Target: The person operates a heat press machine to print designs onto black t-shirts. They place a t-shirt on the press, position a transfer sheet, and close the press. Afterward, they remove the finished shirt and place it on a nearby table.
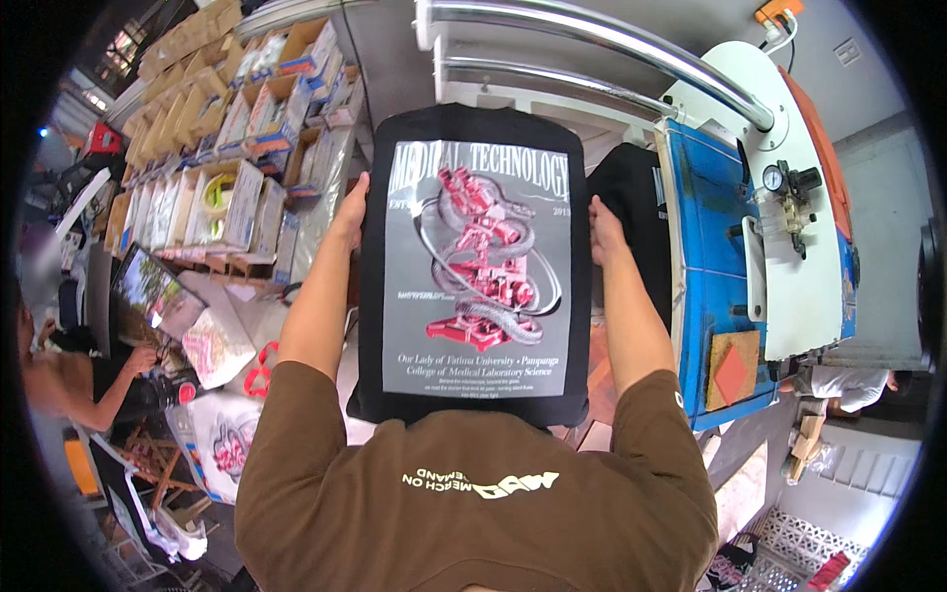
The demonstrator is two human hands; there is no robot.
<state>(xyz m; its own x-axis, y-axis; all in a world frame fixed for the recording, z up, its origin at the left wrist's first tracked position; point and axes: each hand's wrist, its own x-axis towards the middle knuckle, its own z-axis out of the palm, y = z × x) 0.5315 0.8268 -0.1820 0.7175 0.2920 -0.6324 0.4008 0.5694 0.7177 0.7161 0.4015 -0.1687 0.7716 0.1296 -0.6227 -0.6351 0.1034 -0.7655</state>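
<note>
A black T-shirt (473, 409) lies stretched flat in front of me, over what looks like a board hidden beneath it. On it is a large rectangular grey print (414, 266) with a red-and-white picture of microscopes and coiled shapes, and lettering above and below. At the shirt's left edge, my left hand (352, 209) is closed on the black fabric, its fingers partly hidden. My right hand (607, 229) grips the opposite edge at about the same height, fingers curled in against the cloth. A second black garment (636, 173) lies just beyond my right hand.
Right of me stands a blue-and-white machine (720, 257) with a pressure gauge (774, 178) and chrome bars (602, 39) across the top. Cardboard boxes (222, 207) fill the left back. A co-worker's arm (123, 380) is near a monitor (163, 296); another person (838, 385) is far right.
</note>
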